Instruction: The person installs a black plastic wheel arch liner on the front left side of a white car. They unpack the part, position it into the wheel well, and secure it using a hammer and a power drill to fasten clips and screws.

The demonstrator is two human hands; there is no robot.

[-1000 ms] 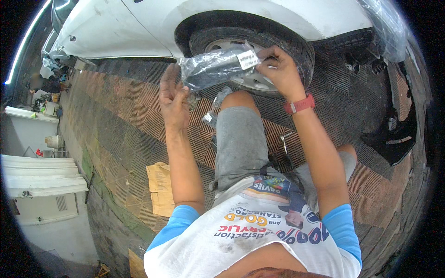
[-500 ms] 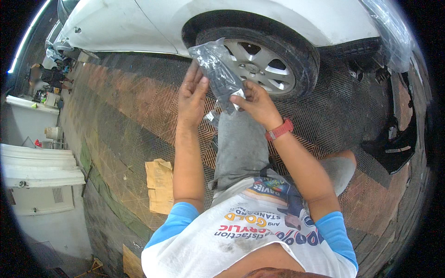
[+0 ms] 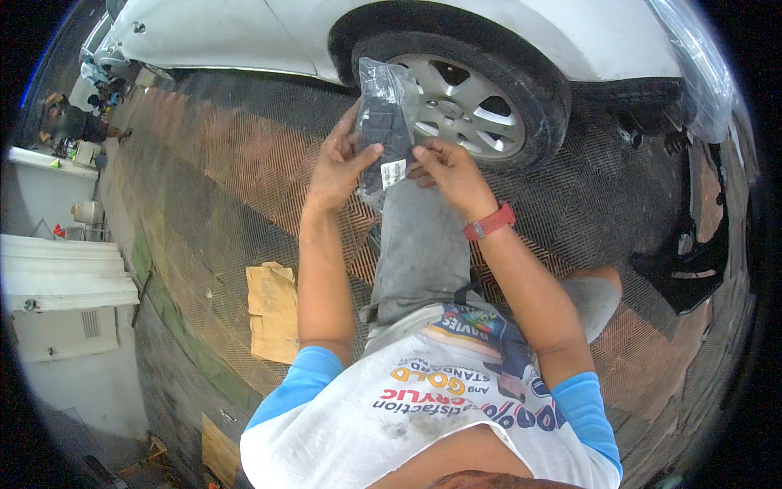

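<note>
Between my hands, above my grey-trousered knee, is a clear plastic bag (image 3: 384, 122) with a black part inside. It stands upright, and a small white label (image 3: 393, 172) shows near its lower end. My left hand (image 3: 342, 167) is closed on the bag's left edge, thumb in front and fingers partly hidden behind. With thumb and fingers, my right hand (image 3: 448, 171) pinches the right edge beside the label. A red watch (image 3: 490, 224) is on my right wrist. What kind of part the bag contains I cannot make out.
A white car (image 3: 220, 37) stands ahead, its wheel (image 3: 456, 106) just beyond my hands. Clear plastic sheeting (image 3: 696, 81) hangs at its right end. A black panel (image 3: 684, 261) lies to the right. Brown cardboard (image 3: 273, 312) is on the floor mat at left. Another person (image 3: 73, 122) is far left.
The bag has turned upright, so its label now faces me and the black part shows more plainly. My left hand has moved lower along the bag, and my right hand has shifted slightly right.
</note>
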